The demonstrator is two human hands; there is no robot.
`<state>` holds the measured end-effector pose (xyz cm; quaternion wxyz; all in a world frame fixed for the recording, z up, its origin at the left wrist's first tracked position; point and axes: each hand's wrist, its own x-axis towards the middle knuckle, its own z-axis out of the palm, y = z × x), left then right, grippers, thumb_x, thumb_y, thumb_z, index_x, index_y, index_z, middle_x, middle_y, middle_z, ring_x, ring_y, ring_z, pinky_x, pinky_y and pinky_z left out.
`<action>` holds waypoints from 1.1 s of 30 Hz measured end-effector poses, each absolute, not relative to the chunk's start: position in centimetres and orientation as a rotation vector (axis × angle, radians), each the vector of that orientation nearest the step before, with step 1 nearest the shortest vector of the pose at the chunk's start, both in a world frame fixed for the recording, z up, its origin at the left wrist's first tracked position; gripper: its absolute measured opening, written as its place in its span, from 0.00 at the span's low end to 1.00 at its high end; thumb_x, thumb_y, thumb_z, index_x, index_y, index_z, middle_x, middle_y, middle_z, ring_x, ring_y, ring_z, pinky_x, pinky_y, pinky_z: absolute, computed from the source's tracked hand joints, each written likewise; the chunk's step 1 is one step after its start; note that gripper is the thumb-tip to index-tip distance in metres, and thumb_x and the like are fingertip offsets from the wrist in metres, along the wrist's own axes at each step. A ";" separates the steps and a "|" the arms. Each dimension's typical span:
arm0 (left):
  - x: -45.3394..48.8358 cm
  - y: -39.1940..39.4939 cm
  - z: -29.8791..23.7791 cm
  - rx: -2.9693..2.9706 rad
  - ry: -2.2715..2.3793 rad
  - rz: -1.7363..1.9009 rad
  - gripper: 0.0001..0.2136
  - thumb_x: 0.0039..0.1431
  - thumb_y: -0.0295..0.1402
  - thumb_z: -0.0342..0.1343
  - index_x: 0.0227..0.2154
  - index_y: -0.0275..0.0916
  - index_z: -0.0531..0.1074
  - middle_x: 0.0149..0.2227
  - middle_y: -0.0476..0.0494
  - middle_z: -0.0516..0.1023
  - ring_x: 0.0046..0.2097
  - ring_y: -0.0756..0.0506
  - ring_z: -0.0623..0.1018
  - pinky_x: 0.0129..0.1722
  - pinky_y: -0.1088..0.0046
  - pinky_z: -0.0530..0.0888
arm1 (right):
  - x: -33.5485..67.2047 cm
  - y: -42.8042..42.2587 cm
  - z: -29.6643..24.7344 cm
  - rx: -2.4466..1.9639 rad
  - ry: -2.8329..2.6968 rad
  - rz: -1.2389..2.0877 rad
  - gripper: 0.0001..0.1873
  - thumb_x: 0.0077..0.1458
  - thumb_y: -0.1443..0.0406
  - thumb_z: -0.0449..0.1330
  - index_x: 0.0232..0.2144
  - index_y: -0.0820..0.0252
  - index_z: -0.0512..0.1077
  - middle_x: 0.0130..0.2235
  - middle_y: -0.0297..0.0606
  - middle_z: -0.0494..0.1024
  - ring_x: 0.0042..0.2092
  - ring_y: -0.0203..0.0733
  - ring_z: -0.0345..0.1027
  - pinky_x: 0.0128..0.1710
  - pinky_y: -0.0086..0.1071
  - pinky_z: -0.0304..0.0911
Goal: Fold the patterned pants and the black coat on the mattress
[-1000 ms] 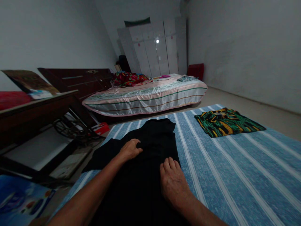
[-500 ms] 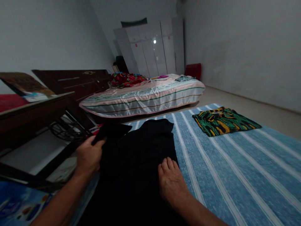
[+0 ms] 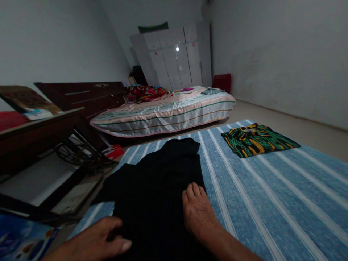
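A black shirt [image 3: 157, 181] lies spread on the blue striped bedding, one short sleeve reaching out to the left over the edge. Beside the shirt's lower left edge is my left hand [image 3: 100, 237], thumb and fingers apart with nothing between them. My right hand [image 3: 198, 210] rests palm down on the shirt's right edge, fingers laid side by side on the cloth; its thumb is hidden. To the right, a folded green, black and yellow patterned garment [image 3: 259, 140] lies on the bedding.
The striped bedding [image 3: 272, 188] stretches to the right. Another bed [image 3: 163, 116] with a red floral blanket [image 3: 145, 93] stands beyond it. At left is a dark wooden table [image 3: 40, 127], with a blue printed package [image 3: 23, 237] below. A wardrobe [image 3: 174, 61] stands at the back.
My left hand has let go of the shirt's left sleeve and moved down toward me. That sleeve, lifted and folded inward before, now lies outspread to the left. My right hand stays in place.
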<state>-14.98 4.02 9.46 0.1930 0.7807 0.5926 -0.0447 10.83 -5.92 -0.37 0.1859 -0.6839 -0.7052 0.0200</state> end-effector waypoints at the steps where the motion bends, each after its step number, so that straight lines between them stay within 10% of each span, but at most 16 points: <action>1: -13.5 4.2 10.0 2.228 1.587 -0.159 0.19 0.37 0.56 0.57 0.27 0.48 0.74 0.32 0.50 0.79 0.37 0.40 0.77 0.37 0.66 0.74 | 10.8 -5.9 -0.4 -1.926 -1.986 0.055 0.25 0.55 0.71 0.48 0.54 0.80 0.64 0.56 0.64 0.63 0.59 0.61 0.54 0.56 0.50 0.52; 5: -5.4 6.7 11.4 2.548 1.610 0.189 0.16 0.52 0.50 0.47 0.25 0.44 0.71 0.27 0.48 0.76 0.33 0.44 0.74 0.36 0.70 0.69 | 10.9 -5.9 -0.4 -1.930 -1.994 0.054 0.25 0.55 0.71 0.49 0.54 0.80 0.64 0.56 0.64 0.63 0.59 0.61 0.54 0.56 0.51 0.51; 12: 7.3 14.1 6.7 2.774 1.279 0.239 0.20 0.55 0.44 0.51 0.46 0.36 0.69 0.51 0.35 0.71 0.53 0.38 0.69 0.50 0.66 0.65 | 10.9 -5.8 -0.2 -1.937 -1.990 0.090 0.25 0.55 0.70 0.49 0.54 0.79 0.63 0.57 0.64 0.63 0.60 0.61 0.53 0.57 0.51 0.51; 21: 11.2 18.0 4.9 2.443 1.305 0.250 0.16 0.42 0.45 0.61 0.14 0.39 0.68 0.18 0.50 0.68 0.30 0.45 0.74 0.28 0.74 0.65 | 10.8 -5.9 -0.1 -1.946 -1.987 0.055 0.26 0.55 0.69 0.49 0.55 0.79 0.64 0.57 0.63 0.63 0.60 0.62 0.54 0.57 0.50 0.53; 33: 8.3 18.0 3.8 2.135 1.491 0.406 0.03 0.47 0.30 0.55 0.23 0.37 0.67 0.21 0.49 0.71 0.26 0.46 0.75 0.24 0.74 0.71 | 10.8 -5.8 0.0 -1.943 -1.988 0.018 0.26 0.55 0.69 0.49 0.54 0.79 0.65 0.55 0.63 0.65 0.59 0.61 0.56 0.56 0.48 0.55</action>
